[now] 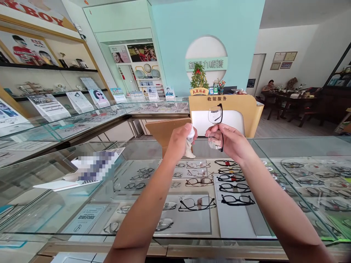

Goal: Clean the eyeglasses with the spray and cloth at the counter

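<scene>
My right hand (230, 140) is closed round a pair of black-rimmed glasses (215, 116), held upright above the glass counter with one lens sticking up over my fingers. My left hand (179, 142) is closed on a small white spray bottle (191, 132), its top close to the glasses, and a pale cloth (189, 150) hangs below the fist. Both hands are raised in the middle of the view, a short gap between them.
A glass display counter (82, 212) with several glasses frames inside runs below my arms and along the left. Papers lie on its left part (90, 170). A wooden cashier desk (225, 109) stands behind. A person sits at a far table (270, 87).
</scene>
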### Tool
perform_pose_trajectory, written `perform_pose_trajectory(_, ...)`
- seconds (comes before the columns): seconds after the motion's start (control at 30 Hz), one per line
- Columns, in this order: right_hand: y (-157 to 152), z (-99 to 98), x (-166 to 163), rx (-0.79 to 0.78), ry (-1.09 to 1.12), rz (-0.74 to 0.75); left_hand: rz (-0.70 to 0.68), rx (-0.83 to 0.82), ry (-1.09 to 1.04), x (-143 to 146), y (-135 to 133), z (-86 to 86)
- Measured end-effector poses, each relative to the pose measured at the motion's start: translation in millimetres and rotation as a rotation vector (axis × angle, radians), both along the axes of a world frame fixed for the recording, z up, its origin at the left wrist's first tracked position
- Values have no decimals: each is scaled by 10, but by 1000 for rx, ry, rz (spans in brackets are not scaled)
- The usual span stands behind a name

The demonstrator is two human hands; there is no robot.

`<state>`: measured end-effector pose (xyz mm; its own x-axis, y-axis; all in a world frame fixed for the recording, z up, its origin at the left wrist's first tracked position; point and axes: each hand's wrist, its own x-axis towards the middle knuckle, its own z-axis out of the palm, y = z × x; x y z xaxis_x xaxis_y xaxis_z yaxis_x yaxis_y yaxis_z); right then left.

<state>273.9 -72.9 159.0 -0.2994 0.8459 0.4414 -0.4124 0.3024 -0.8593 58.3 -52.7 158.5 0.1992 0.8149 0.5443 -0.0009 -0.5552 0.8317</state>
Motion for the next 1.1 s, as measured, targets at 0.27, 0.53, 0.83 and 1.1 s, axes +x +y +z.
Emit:
perform_pose_trajectory(0.27,-16,-8,-43,55,-1,-13,215,317,257,156,-176,-3)
perform_pose_trajectory(0.53,-8,40,9,-33,73,38,-49,-131,-118,-85,73,-54)
perform_pose_trajectory(0.83,-5,55,43,-12,76,90,540,-116,403,-782,528,-1003)
perform_pose_trajectory(1.1,-69,63,35,24,1,41,487,-263,727,-1101,776,-1378)
